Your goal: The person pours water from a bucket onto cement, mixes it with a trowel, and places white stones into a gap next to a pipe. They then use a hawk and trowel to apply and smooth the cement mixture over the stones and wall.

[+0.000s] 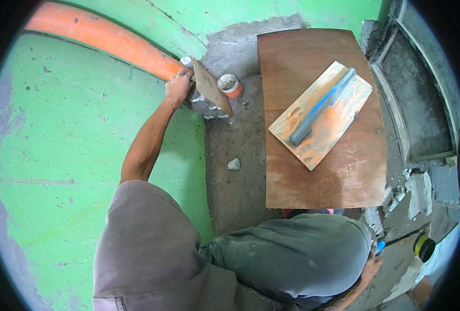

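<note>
My left hand [178, 89] is closed at the near side of a thin, flat board [212, 88], beside the end of a large orange pipe [116, 44]. The board stands tilted against rough grey masonry [207, 108]; the exact grip is partly hidden. At the lower right, my right hand [371, 265] is closed around a blue object [380, 248], mostly hidden by the fingers and my knee. In front of my knees, a rectangular float with a blue-grey handle [323, 108], smeared orange and white, lies on a brown wooden panel [323, 184].
An orange, white-rimmed cup [231, 86] stands right of the thin board. A small stone [233, 164] lies on the concrete floor [240, 192]. Green wall [74, 140] runs along the left. Window frame [396, 103], rubble [372, 220] and a black-yellow round object [424, 248] are at right.
</note>
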### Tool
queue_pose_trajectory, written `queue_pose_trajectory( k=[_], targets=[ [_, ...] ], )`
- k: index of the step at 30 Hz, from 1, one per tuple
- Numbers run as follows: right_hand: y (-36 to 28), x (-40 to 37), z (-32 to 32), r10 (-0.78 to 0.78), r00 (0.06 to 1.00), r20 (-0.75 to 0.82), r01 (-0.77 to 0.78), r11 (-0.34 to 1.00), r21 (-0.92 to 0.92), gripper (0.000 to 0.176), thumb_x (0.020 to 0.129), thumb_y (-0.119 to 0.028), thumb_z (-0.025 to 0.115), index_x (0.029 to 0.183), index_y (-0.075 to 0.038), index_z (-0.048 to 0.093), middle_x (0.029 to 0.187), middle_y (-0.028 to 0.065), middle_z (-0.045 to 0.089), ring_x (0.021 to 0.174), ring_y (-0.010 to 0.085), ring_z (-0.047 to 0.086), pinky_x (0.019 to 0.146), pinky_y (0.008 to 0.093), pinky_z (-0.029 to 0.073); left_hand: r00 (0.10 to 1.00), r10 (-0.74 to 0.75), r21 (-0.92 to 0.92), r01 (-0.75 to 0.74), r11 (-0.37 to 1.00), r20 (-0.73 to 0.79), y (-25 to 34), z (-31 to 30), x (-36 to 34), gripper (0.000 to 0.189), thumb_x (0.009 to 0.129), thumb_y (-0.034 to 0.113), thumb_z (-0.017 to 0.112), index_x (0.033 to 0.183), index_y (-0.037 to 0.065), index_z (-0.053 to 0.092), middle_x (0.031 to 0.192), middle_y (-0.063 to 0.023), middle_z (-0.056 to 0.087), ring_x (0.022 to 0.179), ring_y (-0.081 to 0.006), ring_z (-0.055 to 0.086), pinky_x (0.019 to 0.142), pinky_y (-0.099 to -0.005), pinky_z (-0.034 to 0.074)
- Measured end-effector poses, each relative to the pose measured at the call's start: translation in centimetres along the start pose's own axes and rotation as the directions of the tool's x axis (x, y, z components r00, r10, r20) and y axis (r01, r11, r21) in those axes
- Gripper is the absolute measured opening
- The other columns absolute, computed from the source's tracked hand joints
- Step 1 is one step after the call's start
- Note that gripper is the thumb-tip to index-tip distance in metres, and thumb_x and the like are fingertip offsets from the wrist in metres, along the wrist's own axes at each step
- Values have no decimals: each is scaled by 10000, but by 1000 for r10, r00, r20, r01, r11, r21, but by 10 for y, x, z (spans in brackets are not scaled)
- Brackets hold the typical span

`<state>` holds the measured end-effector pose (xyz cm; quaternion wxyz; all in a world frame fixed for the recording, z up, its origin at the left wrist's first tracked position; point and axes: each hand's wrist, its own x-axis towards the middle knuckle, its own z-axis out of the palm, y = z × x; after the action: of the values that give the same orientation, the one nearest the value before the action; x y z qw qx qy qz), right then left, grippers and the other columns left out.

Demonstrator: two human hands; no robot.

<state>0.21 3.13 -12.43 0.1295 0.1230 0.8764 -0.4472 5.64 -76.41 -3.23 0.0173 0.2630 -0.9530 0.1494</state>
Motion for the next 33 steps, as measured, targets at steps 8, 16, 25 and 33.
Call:
queue_pose_trajectory(
  k=[8, 16, 25, 33],
  targets=[
    [10, 4, -2, 11, 1000, 11, -10, 1000, -14, 357, 954, -351, 573, 934, 5, 549, 697, 13, 497, 618, 135, 425, 565, 294, 362, 638, -476, -780, 357, -513, 605, -46, 4, -45, 110, 839, 119, 549, 743, 88, 505, 684, -43, 428, 604, -188, 472, 657, -371, 479],
    [48, 11, -2, -25, 998, -61, 19, 995, -102, 445, 948, -386, 570, 1017, 53, 560, 747, 42, 511, 677, 167, 431, 617, 319, 380, 793, -564, -674, 548, 495, 230, -68, 1, -24, 207, 805, 84, 619, 920, -77, 558, 880, -200, 631, 822, -324, 622, 799, -415, 512],
    [24, 2, 3, 19, 997, -75, -27, 994, -106, 448, 943, -389, 581, 1033, 50, 567, 726, 38, 513, 664, 166, 432, 609, 316, 377, 846, -531, -201, 512, 835, -47, -61, -1, -19, 468, 796, 200, 712, 1144, -23, 492, 1065, -264, 638, 994, -428, 622, 857, -501, 497],
    [32, 5, -1, -24, 999, -31, 21, 995, -97, 390, 955, -347, 574, 1041, 33, 570, 723, 20, 502, 661, 135, 428, 595, 297, 365, 774, -409, -239, 333, 912, -482, -51, 46, -20, 424, 779, 30, 633, 1145, -68, 444, 1144, -332, 533, 1000, -469, 585, 877, -498, 481]
  ],
)
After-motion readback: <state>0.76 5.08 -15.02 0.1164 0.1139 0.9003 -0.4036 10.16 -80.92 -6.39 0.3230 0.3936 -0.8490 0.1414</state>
